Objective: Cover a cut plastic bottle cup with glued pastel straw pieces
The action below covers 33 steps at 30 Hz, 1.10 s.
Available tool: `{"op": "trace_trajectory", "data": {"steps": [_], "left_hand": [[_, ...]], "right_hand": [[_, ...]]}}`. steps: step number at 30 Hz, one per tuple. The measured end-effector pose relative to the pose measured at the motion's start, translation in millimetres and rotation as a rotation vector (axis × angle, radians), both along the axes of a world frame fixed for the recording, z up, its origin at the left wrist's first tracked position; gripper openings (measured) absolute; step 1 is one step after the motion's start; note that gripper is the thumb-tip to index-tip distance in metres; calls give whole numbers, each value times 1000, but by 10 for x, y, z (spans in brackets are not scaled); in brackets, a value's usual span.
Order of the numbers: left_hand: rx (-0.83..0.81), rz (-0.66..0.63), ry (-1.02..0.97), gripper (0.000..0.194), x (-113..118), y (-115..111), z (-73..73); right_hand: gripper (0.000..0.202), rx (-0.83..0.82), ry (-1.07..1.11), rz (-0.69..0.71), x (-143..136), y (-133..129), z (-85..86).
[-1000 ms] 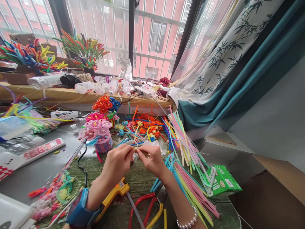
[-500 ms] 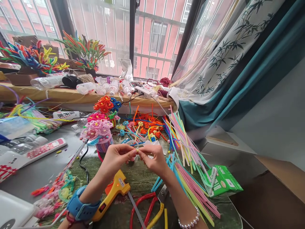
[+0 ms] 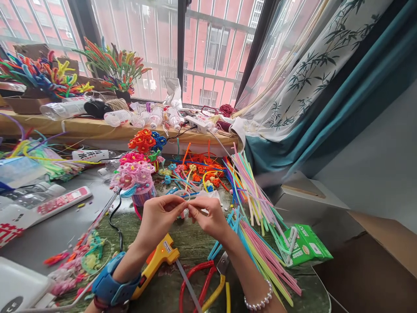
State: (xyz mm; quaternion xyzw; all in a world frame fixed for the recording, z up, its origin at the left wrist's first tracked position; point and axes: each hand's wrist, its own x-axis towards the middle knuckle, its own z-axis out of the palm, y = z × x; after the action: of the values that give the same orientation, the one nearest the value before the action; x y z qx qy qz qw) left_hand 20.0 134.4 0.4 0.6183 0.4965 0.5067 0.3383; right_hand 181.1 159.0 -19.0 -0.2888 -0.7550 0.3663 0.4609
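Observation:
My left hand (image 3: 163, 217) and my right hand (image 3: 206, 214) meet fingertip to fingertip above the table's middle. Both are closed in a pinch. What sits between the fingertips is tiny and mostly covered, so I cannot make it out. Just beyond them stands a cup of pink pipe-cleaner flowers (image 3: 138, 171). Under my left forearm lies a yellow hot glue gun (image 3: 159, 258) with a lit orange light and a glue stick (image 3: 189, 284) in its rear. Red-and-yellow-handled scissors (image 3: 203, 282) rest between my forearms, partly hidden by the right one.
Bundles of pastel pipe cleaners (image 3: 260, 248) lie on the right beside a green packet (image 3: 308, 245). Orange pipe-cleaner flowers (image 3: 208, 167) are heaped at the back. Plastic bottles (image 3: 117, 118) and a power strip (image 3: 197, 124) line the windowsill. An open cardboard box (image 3: 374, 261) stands at right.
Both hands stay together in nearly the same place, with the left fingers shifted slightly. My left wrist has moved a little to the right. The camera view has shifted slightly.

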Motion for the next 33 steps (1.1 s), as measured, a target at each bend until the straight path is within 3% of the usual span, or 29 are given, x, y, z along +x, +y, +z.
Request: {"op": "trace_trajectory", "data": {"steps": [3,7,12,17,21,27,33], "left_hand": [[81,58,97,23,2,-1,-26],[122,100,133,20,-8,15,-27],[151,140,177,24,-57,43,43],[36,-47,211,28,-8,-27,58],[-71,-93,-27,33,17,-137,85],[-99,-44,-253,23,-76,-228,177],[-141,-36,-352,25,-110,-264,123]], "right_hand": [[30,15,-31,30,-3,-6,33],[25,-132,67,52,-23,28,9],[16,-249,288,-91,-45,81,-15],[16,-491,562,10,-100,62,-11],[21,-588,620,53,-119,37,0],[20,-564,579,71,-42,2,76],[19,-388,460,-9,-37,-54,92]]}}
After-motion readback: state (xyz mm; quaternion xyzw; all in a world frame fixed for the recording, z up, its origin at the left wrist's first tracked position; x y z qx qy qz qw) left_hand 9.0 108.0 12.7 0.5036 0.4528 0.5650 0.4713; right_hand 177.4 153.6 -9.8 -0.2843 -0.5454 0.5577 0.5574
